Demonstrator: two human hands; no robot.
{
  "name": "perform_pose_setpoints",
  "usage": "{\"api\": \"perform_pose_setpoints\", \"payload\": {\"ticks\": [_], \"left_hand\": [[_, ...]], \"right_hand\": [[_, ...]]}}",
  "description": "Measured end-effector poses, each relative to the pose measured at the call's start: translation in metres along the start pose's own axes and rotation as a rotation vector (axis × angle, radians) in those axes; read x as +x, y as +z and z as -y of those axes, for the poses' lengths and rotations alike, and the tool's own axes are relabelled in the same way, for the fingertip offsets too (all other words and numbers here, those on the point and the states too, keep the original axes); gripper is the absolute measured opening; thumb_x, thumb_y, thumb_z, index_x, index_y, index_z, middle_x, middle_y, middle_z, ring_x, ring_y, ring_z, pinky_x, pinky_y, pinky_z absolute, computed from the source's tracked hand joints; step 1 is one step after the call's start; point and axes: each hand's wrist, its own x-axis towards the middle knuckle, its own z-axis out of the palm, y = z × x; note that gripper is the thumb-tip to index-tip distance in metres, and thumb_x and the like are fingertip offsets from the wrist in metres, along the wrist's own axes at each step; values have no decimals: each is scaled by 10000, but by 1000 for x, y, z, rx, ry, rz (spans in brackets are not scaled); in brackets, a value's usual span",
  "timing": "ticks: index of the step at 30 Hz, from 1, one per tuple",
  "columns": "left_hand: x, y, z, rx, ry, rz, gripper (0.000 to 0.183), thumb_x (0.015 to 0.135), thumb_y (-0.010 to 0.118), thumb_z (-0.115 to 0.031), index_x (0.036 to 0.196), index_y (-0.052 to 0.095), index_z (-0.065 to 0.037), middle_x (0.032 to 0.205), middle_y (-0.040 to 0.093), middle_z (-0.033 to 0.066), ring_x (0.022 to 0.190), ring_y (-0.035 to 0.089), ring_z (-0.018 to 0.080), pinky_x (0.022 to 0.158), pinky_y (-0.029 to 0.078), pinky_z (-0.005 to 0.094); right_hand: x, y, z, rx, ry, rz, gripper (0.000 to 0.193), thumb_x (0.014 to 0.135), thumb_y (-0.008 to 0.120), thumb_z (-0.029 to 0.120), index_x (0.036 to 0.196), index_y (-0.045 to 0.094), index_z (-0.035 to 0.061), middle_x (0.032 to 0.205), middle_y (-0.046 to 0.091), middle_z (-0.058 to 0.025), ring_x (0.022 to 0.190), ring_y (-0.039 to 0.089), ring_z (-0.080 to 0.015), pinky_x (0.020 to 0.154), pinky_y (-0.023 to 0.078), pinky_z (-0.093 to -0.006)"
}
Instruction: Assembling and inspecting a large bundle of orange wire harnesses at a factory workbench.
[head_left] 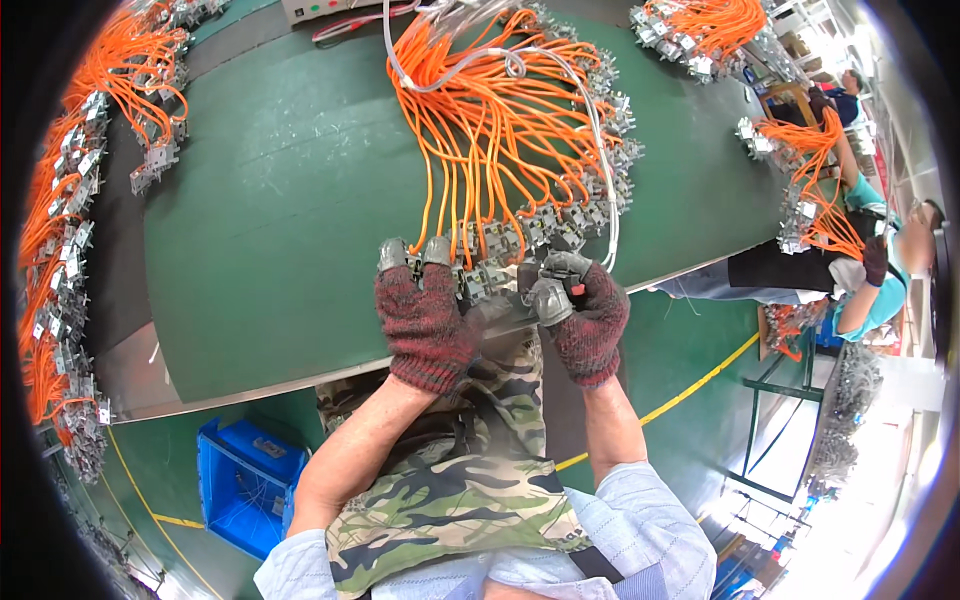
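On the green tabletop [270, 200] lies a big bundle of orange cables [480, 110], each ending in a small silvery connector. The connectors [565, 225] form a curved row along the bundle's right and near sides. My left hand [425, 325], in a dark red and grey knitted glove with taped fingertips, grips a connector at the left end of the row. My right hand [588, 325], gloved alike, is closed around a small dark tool with a red part [576, 290], close to the nearest connectors. A pale hose [605, 165] runs down to this hand. My fingers hide most of the tool.
More orange cable bundles hang at the left [60, 270] and lie at the far right [700, 30]. A blue crate [250, 480] stands on the floor at lower left. A co-worker [870, 260] handles cables at the right. A box with buttons [320, 8] sits at the back.
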Motion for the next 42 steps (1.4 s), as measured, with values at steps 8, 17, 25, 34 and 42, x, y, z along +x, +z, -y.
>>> {"api": "perform_pose_setpoints", "payload": {"ticks": [8, 17, 25, 34, 42], "left_hand": [[-5, 1, 0, -15, -5, 15, 959, 708, 872, -492, 1495, 546, -51, 1478, 411, 374, 1376, 414, 560, 1128, 368, 670], [-4, -4, -2, -55, -39, 50, 1039, 617, 949, -300, 1528, 506, -74, 1534, 382, 390, 1423, 385, 566, 1181, 339, 641], [2, 2, -4, 4, 4, -68, 810, 730, 867, -366, 1413, 592, -27, 1385, 486, 383, 1294, 487, 564, 1083, 422, 650], [0, 5, -4, -18, -40, -8, 927, 696, 885, -330, 1494, 523, -28, 1477, 443, 389, 1353, 461, 564, 1141, 389, 624], [9, -40, 40, -442, 25, 147, 806, 798, 860, -151, 1500, 499, 10, 1415, 584, 266, 1281, 605, 445, 1065, 514, 488]], "right_hand": [[-11, 7, -6, -38, 17, 49, 266, 892, 803, 81, 1144, 742, 25, 946, 798, -90, 825, 766, -153, 754, 609, -309], [-9, 9, 2, -259, -182, 94, 292, 854, 839, 140, 1127, 743, 100, 921, 792, -86, 764, 787, -250, 661, 606, -354], [-14, 24, 8, -262, -274, 101, 350, 850, 851, 228, 1161, 741, 112, 936, 789, -91, 742, 780, -258, 652, 604, -370], [-16, 27, -2, -251, -376, 91, 341, 855, 844, 208, 1168, 740, 121, 902, 770, -93, 717, 759, -285, 632, 589, -386], [-13, 26, 11, -214, -319, 112, 349, 863, 853, 211, 1173, 736, 99, 885, 772, -101, 724, 765, -281, 632, 590, -379]]}}
